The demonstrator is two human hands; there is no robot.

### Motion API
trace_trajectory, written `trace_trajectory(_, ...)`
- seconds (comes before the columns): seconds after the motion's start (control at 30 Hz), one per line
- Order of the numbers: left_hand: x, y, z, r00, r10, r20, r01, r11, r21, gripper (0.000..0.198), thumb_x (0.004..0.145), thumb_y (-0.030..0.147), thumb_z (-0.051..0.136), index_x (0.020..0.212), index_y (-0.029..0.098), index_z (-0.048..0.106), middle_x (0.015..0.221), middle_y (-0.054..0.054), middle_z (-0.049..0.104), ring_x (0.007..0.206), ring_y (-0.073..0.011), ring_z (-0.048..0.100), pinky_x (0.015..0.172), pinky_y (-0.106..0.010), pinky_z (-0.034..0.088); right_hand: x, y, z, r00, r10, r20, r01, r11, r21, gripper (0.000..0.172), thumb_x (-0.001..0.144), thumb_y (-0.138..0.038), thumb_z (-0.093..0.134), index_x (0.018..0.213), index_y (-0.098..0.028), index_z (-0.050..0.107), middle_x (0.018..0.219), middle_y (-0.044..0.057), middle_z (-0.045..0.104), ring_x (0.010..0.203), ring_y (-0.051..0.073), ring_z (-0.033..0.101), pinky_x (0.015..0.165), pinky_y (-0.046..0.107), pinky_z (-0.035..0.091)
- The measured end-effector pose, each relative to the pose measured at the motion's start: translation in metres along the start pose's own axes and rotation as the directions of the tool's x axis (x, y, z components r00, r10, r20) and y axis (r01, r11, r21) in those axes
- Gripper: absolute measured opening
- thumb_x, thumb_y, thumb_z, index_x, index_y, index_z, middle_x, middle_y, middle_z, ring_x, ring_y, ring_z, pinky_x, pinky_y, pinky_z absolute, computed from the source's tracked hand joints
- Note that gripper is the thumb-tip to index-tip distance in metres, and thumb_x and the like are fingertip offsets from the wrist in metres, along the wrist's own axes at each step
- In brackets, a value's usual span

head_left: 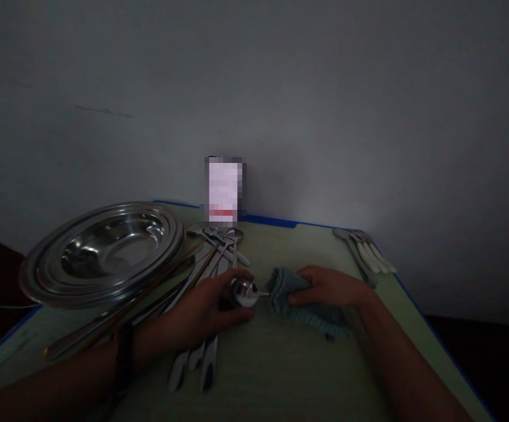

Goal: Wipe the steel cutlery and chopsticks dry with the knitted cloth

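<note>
Between the fingers of my left hand [214, 305] is the rounded, shiny bowl of a metal spoon [246, 294]. Its thin stem runs right into a blue-green knitted cloth [289, 287], which hides the rest of the handle. My right hand [331, 287] is closed over that cloth, thumb on top, wrapping the handle side. Beneath and behind my left forearm lies a loose pile of metal cutlery [208, 363], with spoon bowls at the far end and handles towards me.
Stacked metal basins [100, 252] stand at the left. Chopstick-like sticks [149, 293] lie beside them. A blurred-out lit screen [223, 190] leans on the wall [369, 117]. Several pieces of cutlery, some white-handled [375, 255], lie at the table's [281, 375] far right edge.
</note>
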State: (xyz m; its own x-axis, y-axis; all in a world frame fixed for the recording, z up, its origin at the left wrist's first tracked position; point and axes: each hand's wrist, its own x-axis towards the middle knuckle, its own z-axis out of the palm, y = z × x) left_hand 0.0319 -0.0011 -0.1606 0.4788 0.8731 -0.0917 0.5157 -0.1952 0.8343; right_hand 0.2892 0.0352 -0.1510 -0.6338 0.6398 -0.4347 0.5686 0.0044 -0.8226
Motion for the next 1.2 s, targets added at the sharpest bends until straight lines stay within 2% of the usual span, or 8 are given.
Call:
trace_trajectory(0.1, 0.000, -0.001, -0.001, 1.000, -0.007, -0.007, 0.007, 1.000, 0.025, 0.042, 0.073, 0.035, 0.065, 0.112, 0.023, 0.052, 0.081, 0.003, 0.062, 0.066, -0.0145, 0.059, 0.057, -0.022, 0.042, -0.006, 0.009, -0.006, 0.999, 0.039, -0.017, -0.037, 0.996, 0.084, 0.032, 0.072, -0.044, 0.062, 0.087, -0.017, 0.069, 0.078, 0.001, 0.069, 0.064, 0.013, 0.060, 0.061, 0.025, 0.047)
trace_trajectory(0.23, 0.000, 0.001, -0.001, 1.000, -0.008, -0.023, 0.009, 0.999, 0.044, 0.045, 0.072, 0.035, 0.066, 0.113, 0.024, 0.053, 0.082, 0.002, 0.062, 0.071, -0.0163, 0.058, 0.062, -0.024, 0.042, -0.006, 0.011, -0.006, 0.997, 0.073, -0.037, -0.070, 0.993, 0.095, 0.031, 0.071, -0.043, 0.063, 0.086, -0.017, 0.069, 0.076, 0.001, 0.069, 0.062, 0.012, 0.059, 0.060, 0.024, 0.046)
trace_trajectory(0.5, 0.001, -0.003, 0.000, 1.000, 0.002, 0.027, 0.000, 0.998, -0.062, 0.047, 0.074, 0.030, 0.065, 0.118, 0.023, 0.050, 0.092, -0.001, 0.064, 0.078, -0.0177, 0.062, 0.066, -0.024, 0.045, 0.011, -0.009, 0.012, 0.999, -0.013, -0.049, 0.005, 0.990, -0.141, 0.035, 0.074, -0.048, 0.058, 0.083, -0.016, 0.069, 0.074, 0.001, 0.067, 0.061, 0.013, 0.058, 0.057, 0.023, 0.044)
trace_trajectory(0.6, 0.001, -0.004, 0.001, 0.999, 0.009, 0.053, -0.002, 0.991, -0.136, 0.044, 0.074, 0.030, 0.066, 0.115, 0.023, 0.050, 0.091, 0.001, 0.064, 0.077, -0.0165, 0.062, 0.065, -0.024, 0.046, 0.013, -0.010, 0.014, 0.999, -0.022, -0.038, 0.015, 0.986, -0.164, 0.036, 0.075, -0.049, 0.057, 0.081, -0.016, 0.068, 0.072, 0.001, 0.066, 0.060, 0.012, 0.057, 0.056, 0.023, 0.043)
trace_trajectory(0.77, -0.001, -0.002, 0.001, 0.999, -0.042, -0.005, 0.040, 0.979, -0.201, 0.043, 0.074, 0.031, 0.067, 0.112, 0.021, 0.050, 0.074, 0.003, 0.059, 0.059, -0.0123, 0.058, 0.050, -0.020, 0.043, 0.003, 0.003, 0.004, 1.000, 0.025, 0.000, -0.025, 0.994, 0.111, 0.032, 0.073, -0.044, 0.061, 0.084, -0.016, 0.069, 0.077, 0.001, 0.068, 0.063, 0.012, 0.059, 0.059, 0.023, 0.045)
trace_trajectory(0.93, -0.002, -0.002, -0.001, 0.996, 0.005, -0.089, -0.043, 0.901, -0.432, 0.045, 0.074, 0.029, 0.066, 0.113, 0.020, 0.045, 0.073, 0.003, 0.057, 0.054, -0.0106, 0.058, 0.047, -0.021, 0.048, -0.006, 0.016, -0.002, 0.992, 0.045, -0.115, 0.004, 0.918, 0.397, 0.024, 0.068, -0.035, 0.066, 0.080, -0.016, 0.071, 0.068, 0.000, 0.067, 0.058, 0.010, 0.056, 0.056, 0.020, 0.043)
trace_trajectory(1.1, 0.002, -0.003, -0.003, 0.995, 0.021, -0.101, -0.074, 0.831, -0.552, 0.055, 0.073, 0.027, 0.066, 0.122, 0.019, 0.043, 0.076, 0.001, 0.060, 0.060, -0.0134, 0.059, 0.051, -0.025, 0.052, 0.004, 0.012, 0.007, 0.994, -0.005, -0.108, 0.051, 0.902, 0.428, 0.026, 0.067, -0.034, 0.067, 0.086, -0.015, 0.071, 0.072, 0.001, 0.068, 0.059, 0.010, 0.058, 0.059, 0.022, 0.045)
trace_trajectory(1.2, 0.005, -0.005, -0.004, 0.994, 0.006, -0.109, -0.059, 0.873, -0.485, 0.035, 0.077, 0.032, 0.059, 0.108, 0.017, 0.057, 0.076, 0.000, 0.062, 0.060, -0.0136, 0.059, 0.055, -0.026, 0.052, 0.018, 0.002, 0.020, 0.991, -0.079, -0.108, 0.113, 0.927, 0.358, 0.030, 0.070, -0.037, 0.065, 0.093, -0.017, 0.069, 0.082, 0.001, 0.070, 0.066, 0.012, 0.061, 0.067, 0.025, 0.047)
